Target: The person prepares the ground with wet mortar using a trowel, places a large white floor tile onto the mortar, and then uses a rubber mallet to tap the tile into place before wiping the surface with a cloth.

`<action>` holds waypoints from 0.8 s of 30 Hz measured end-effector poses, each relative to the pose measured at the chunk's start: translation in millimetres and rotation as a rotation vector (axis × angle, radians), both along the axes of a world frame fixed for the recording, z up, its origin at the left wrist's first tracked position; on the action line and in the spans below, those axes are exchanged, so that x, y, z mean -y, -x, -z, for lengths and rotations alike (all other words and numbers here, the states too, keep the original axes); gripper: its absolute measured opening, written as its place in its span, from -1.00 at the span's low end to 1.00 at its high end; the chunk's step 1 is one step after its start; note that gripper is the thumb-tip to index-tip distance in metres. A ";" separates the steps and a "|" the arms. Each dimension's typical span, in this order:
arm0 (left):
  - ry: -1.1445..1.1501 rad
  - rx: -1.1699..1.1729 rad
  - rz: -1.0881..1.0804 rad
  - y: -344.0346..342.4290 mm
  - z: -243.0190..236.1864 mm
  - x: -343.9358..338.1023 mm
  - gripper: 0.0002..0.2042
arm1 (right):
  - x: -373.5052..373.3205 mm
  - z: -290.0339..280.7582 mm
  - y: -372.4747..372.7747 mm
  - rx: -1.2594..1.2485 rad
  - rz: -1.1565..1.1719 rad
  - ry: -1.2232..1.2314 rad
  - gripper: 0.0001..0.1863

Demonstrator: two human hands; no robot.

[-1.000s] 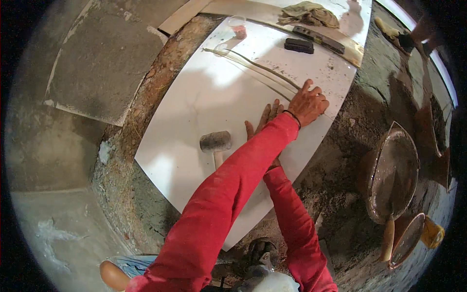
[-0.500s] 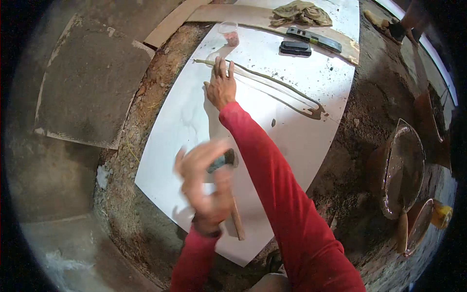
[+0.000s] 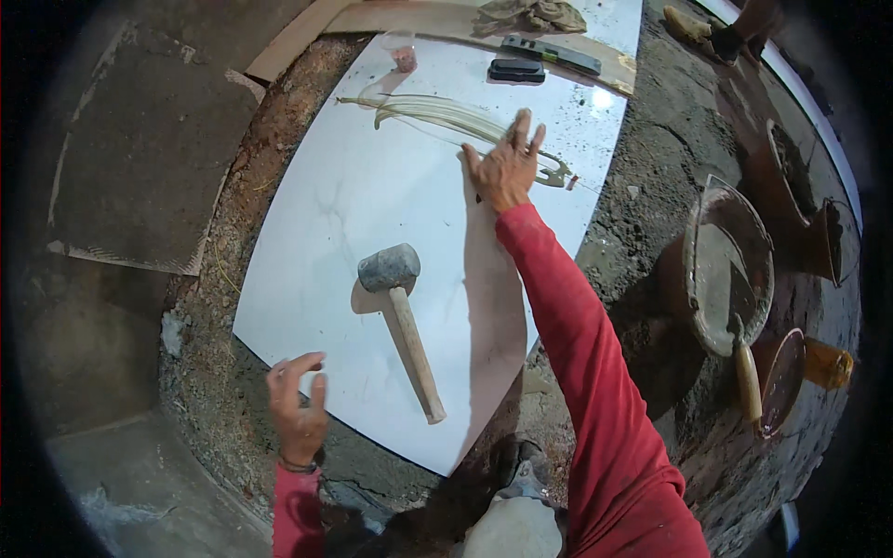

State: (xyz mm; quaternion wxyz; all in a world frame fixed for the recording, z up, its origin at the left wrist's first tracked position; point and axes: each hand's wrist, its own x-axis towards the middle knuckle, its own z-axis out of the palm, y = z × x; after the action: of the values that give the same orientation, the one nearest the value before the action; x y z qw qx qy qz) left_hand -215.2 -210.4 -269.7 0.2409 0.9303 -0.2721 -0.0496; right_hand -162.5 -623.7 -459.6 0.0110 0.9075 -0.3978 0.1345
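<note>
My right hand [image 3: 509,167] reaches across a large white slab [image 3: 316,270], fingers spread, over the right part of some long greenish strands [image 3: 437,112]. Whether these are string or wet streaks I cannot tell; a small red bit [image 3: 572,182] is at their right end. Off the slab's near left edge, my left hand [image 3: 302,405] is raised with its fingers bent and apart, holding nothing. Between my arms a mallet [image 3: 389,268] with a grey head and pale wooden handle lies on the slab.
At the slab's far side are a clear cup with reddish contents [image 3: 403,58], a black case [image 3: 517,71], a spirit level [image 3: 552,56] and a crumpled cloth [image 3: 530,16]. Rightward stand a bucket of grey mix [image 3: 712,270], a trowel [image 3: 748,381] and other buckets. Another person's foot [image 3: 693,26] shows far right.
My right hand has swept rightward along the strands, which now lie as several curved lines. My left hand has moved left and down, uncovering the mallet. The view has shifted.
</note>
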 end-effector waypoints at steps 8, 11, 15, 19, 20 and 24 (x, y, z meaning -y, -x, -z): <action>-0.038 0.049 0.451 27.7 -40.8 9.7 -0.72 | -5.5 -13.3 68.5 -0.194 0.186 -0.008 -0.02; -0.080 0.032 0.454 35.6 -50.9 -1.3 -0.71 | -6.0 -8.7 86.7 -0.181 0.067 0.047 0.05; -0.129 0.019 0.464 40.6 -57.9 -13.1 -0.70 | -12.3 -20.7 116.0 -0.295 -0.003 -0.031 0.10; -0.149 0.005 0.487 41.8 -54.1 -16.7 -0.68 | -4.9 -14.1 159.4 -0.175 -0.104 0.158 -0.02; -0.155 0.026 0.487 40.7 -56.6 -18.9 -0.68 | -12.0 -28.6 161.2 -0.171 -0.113 0.152 -0.02; -0.117 0.021 0.493 39.2 -48.7 -8.4 -0.69 | -25.9 -86.5 217.7 -0.299 -0.085 0.271 -0.12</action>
State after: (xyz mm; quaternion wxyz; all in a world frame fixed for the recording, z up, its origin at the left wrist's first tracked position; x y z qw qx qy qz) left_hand -254.4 -202.0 -221.0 0.1644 0.8486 -0.4901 -0.1130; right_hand -380.1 -597.9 -373.1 0.1864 0.9235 -0.3314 0.0509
